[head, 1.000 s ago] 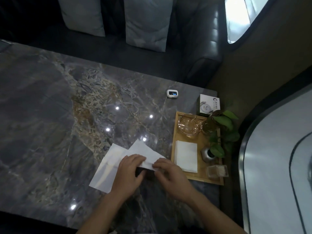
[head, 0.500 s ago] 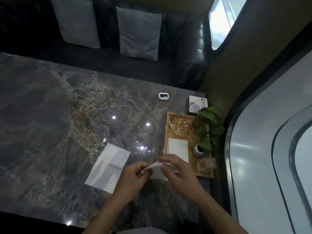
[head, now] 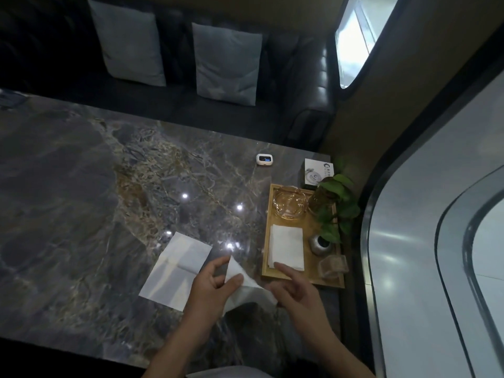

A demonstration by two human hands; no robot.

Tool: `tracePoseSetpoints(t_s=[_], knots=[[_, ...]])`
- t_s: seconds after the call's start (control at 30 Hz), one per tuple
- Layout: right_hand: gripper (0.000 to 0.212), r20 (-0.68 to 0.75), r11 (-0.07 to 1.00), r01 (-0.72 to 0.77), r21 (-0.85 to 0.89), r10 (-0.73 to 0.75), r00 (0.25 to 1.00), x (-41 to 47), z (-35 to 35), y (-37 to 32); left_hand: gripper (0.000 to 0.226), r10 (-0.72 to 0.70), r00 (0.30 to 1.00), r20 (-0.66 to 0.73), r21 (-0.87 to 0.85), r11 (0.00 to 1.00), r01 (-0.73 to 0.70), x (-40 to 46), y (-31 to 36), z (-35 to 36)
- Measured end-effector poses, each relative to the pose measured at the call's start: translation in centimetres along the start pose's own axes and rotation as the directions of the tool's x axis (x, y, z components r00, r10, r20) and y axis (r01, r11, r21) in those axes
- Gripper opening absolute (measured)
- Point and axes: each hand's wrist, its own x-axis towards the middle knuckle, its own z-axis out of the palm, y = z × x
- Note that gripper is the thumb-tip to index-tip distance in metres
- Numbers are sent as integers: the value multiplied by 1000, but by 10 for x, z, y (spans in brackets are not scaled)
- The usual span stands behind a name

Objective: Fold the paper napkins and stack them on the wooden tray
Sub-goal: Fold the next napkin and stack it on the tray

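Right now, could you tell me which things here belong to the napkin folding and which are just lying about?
Job: lifted napkin, pinched by left hand; flat napkin on marble table; folded napkins on wooden tray.
Lying about: glass ashtray, leafy plant, metal pot, clear holder, white box, small white device.

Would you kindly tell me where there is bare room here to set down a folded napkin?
The widest bare patch is the dark marble table left of the flat white napkin. Another lies between that napkin, the small white device and the wooden tray. The tray is crowded: folded white napkins, round glass bowl, grey metal pot, clear plastic box.
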Motion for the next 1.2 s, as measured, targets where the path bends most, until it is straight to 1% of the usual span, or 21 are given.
tracePoseSetpoints(t_s=[0.1, 0.2, 0.27, 0.33, 0.4, 0.47, 0.5, 0.57, 0.67, 0.8, 0.87, 0.93, 0.97, 1.03, 1.1, 1.13, 1.2], knots=[[43, 39, 994, 74, -84, -71, 997, -2, -1, -1, 46, -10, 1000, -11, 8, 1000, 10, -1, 0, 1], [38, 39, 969, 129, -213, -124, 992, 0, -2, -1, 53, -12, 1000, -3, 23, 1000, 12, -3, 0, 1], [31, 37, 944, 159, -288, -155, 987, 1, -4, 1, 59, -2, 999, 32, 47, 999, 0, -5, 1, -1], [28, 32, 931, 161, -327, -160, 987, 3, -7, 4, 64, 29, 995, 96, 73, 997, -36, -8, 1, -4], [28, 24, 922, 164, -351, -166, 986, 4, -10, 4, 59, 80, 987, 136, 136, 986, -99, -12, 1, -7], [29, 21, 910, 179, -373, -184, 983, 4, -11, 2, 44, 122, 983, 136, 233, 961, -151, -13, 0, -8], [30, 25, 904, 188, -384, -194, 981, 4, -12, 1, 36, 126, 983, 133, 264, 951, -158, -13, -2, -8], [31, 36, 890, 206, -407, -210, 977, 4, -12, -1, 27, 129, 985, 116, 292, 943, -158, -13, -2, -8], [34, 39, 869, 225, -440, -232, 972, 4, -12, -3, 19, 150, 985, 89, 359, 917, -172, -13, 0, -5], [27, 67, 838, 257, -481, -257, 964, 5, -14, -5, 17, 228, 965, 129, 398, 880, -261, -15, 3, -3], [23, 128, 772, 299, -561, -276, 953, 5, -14, -8, 11, 303, 942, 146, 478, 812, -335, -16, 4, -2], [20, 208, 662, 375, -649, -319, 925, 7, -14, -10, 6, 355, 914, 196, 555, 728, -402, -17, 6, 0], [23, 238, 622, 410, -667, -344, 908, 7, -13, -11, 5, 363, 905, 221, 554, 717, -423, -17, 7, 1], [23, 259, 606, 441, -662, -367, 893, 9, -14, -11, 5, 334, 908, 252, 499, 759, -417, -16, 10, 3], [19, 262, 628, 441, -641, -360, 895, 10, -15, -11, 9, 267, 930, 253, 431, 829, -356, -16, 12, 5], [17, 259, 651, 421, -632, -335, 906, 10, -16, -13, 10, 231, 939, 254, 409, 854, -321, -15, 13, 6], [15, 233, 719, 332, -610, -238, 943, 12, -21, -15, 11, 208, 948, 241, 406, 865, -293, -11, 12, 7]])
